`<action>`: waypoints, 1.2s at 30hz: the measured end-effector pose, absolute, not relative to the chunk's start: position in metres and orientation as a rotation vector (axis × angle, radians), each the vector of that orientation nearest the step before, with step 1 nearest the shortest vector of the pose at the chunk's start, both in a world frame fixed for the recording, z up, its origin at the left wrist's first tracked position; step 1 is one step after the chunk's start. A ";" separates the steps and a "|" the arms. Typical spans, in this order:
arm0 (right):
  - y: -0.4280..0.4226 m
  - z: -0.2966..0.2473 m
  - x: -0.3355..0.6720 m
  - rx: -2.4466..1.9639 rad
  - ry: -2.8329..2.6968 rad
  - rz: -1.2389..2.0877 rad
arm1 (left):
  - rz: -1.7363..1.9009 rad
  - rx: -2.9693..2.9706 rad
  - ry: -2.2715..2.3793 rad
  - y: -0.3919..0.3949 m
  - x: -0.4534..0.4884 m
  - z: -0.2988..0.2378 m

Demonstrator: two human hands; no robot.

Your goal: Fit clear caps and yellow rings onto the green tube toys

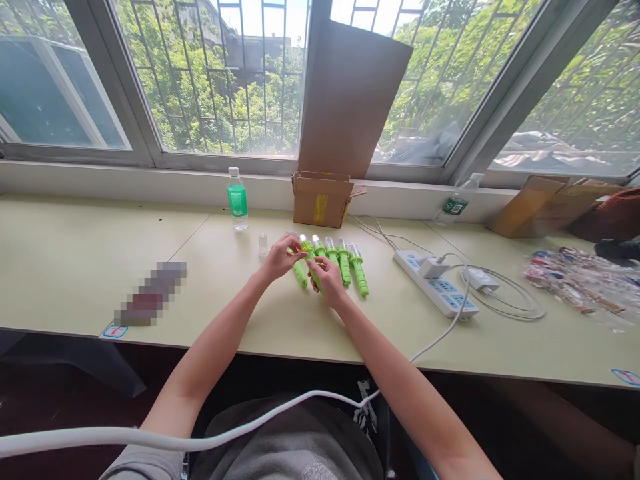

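Over the middle of the table, my right hand (pixel 327 280) is wrapped round the grip of a green light stick (pixel 311 254). The fingertips of my left hand (pixel 281 257) pinch its yellow-green head, and the fingers hide part of it. Another green stick (pixel 301 273) lies just under my left hand, its upper end covered. Several similar sticks with clear tops lie in a row to the right, the outermost green stick (pixel 359 272) being the farthest from my hands. A small clear cap (pixel 263 244) stands on the table left of my left hand.
A water bottle (pixel 238 200) and an opened cardboard box (pixel 321 200) stand at the back. On the right are a power strip (pixel 436 283) with white cables and plastic-bagged small items (pixel 580 280). A white cable crosses in front of my body. A blurred object (pixel 153 293) lies left.
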State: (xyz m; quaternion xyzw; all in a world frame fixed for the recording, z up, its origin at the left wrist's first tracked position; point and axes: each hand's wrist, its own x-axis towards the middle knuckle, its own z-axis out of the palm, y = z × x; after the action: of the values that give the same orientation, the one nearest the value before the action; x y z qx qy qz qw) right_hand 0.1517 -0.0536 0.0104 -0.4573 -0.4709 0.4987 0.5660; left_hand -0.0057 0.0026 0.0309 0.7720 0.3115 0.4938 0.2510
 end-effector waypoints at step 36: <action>-0.055 0.014 0.153 -1.010 -1.058 1.427 | 1.412 2.163 0.832 0.006 -0.004 0.024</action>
State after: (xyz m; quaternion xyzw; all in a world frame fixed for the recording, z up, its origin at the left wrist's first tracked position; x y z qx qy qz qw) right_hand 0.1526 -0.0546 0.0139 -0.4217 -0.4415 0.5957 0.5218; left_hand -0.0044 0.0064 0.0244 0.7789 0.2997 0.5083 0.2123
